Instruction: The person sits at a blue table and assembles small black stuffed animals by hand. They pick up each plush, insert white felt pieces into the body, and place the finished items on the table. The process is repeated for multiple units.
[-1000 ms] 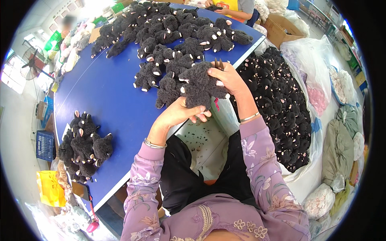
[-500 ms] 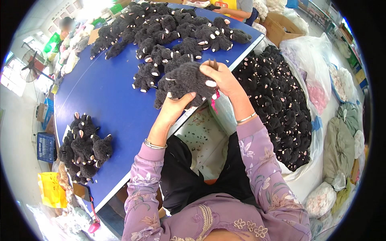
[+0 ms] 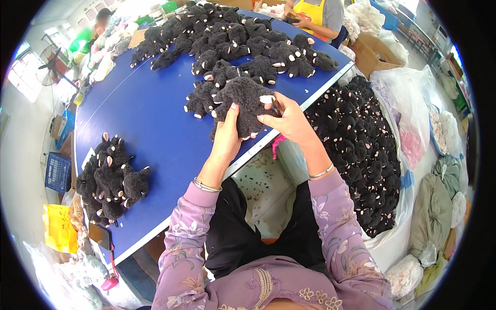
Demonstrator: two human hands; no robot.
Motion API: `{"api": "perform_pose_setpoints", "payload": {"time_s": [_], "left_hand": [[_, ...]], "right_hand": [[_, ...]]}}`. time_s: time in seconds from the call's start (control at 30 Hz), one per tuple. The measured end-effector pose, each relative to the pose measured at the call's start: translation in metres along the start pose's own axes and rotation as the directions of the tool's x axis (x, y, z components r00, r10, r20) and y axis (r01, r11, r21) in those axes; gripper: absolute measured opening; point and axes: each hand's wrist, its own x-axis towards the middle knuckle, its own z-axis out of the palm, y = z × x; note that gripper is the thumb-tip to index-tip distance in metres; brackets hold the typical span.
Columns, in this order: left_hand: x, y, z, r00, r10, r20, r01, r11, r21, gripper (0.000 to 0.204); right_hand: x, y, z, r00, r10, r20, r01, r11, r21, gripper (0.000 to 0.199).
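A curly black plush toy (image 3: pixel 242 101) with small pale limb ends is held over the near edge of the blue table. My left hand (image 3: pixel 228 135) grips its lower left side, thumb lying on top of the fur. On the other side my right hand (image 3: pixel 290 122) pinches the plush by a whitish tip. A slim dark tool (image 3: pixel 277 107) also sits in the right hand's fingers; its kind is mostly hidden. Below that hand dangles a bright pink strip (image 3: pixel 276 146), whose attachment I cannot make out.
Many similar black plush toys (image 3: pixel 222 36) cover the far blue table (image 3: pixel 129 103); a smaller pile (image 3: pixel 111 178) lies at left. A large bag of black plush pieces (image 3: pixel 356 150) stands at right, near a cardboard box (image 3: pixel 373 54). Across the table, a person in a yellow apron (image 3: pixel 312 15) works.
The plush toy has been turned in my hands, and its pale tip now sits by my right fingers. My right thumb has moved down along the fur. The view has shifted slightly.
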Motion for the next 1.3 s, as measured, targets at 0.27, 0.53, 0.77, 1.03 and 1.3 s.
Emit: {"api": "perform_pose_setpoints", "payload": {"time_s": [0.27, 0.53, 0.77, 1.03, 1.3], "left_hand": [[0.006, -0.001, -0.01, 0.994, -0.104, 0.025, 0.105, 0.994, -0.028, 0.041], [0.002, -0.001, -0.006, 0.999, -0.003, 0.041, 0.003, 1.0, 0.006, 0.035], [0.008, -0.01, -0.014, 0.996, 0.081, 0.042, -0.085, 0.99, 0.108, 0.035], [0.002, -0.003, -0.008, 0.998, 0.026, 0.063, -0.033, 0.994, 0.103, 0.038], [0.008, -0.01, -0.007, 0.976, 0.218, -0.014, -0.215, 0.97, 0.116, 0.029]], "right_hand": [[0.001, 0.005, 0.005, 0.996, -0.087, -0.009, 0.088, 0.996, 0.019, 0.023], [-0.002, -0.008, 0.008, 0.994, -0.101, -0.035, 0.087, 0.958, -0.273, 0.016], [-0.002, 0.003, 0.013, 0.971, -0.24, 0.013, 0.231, 0.92, -0.315, 0.016], [-0.003, 0.002, 0.011, 0.998, -0.064, -0.016, 0.062, 0.991, -0.114, 0.024], [-0.006, 0.014, 0.003, 0.992, 0.11, -0.064, -0.094, 0.971, 0.219, 0.023]]}}
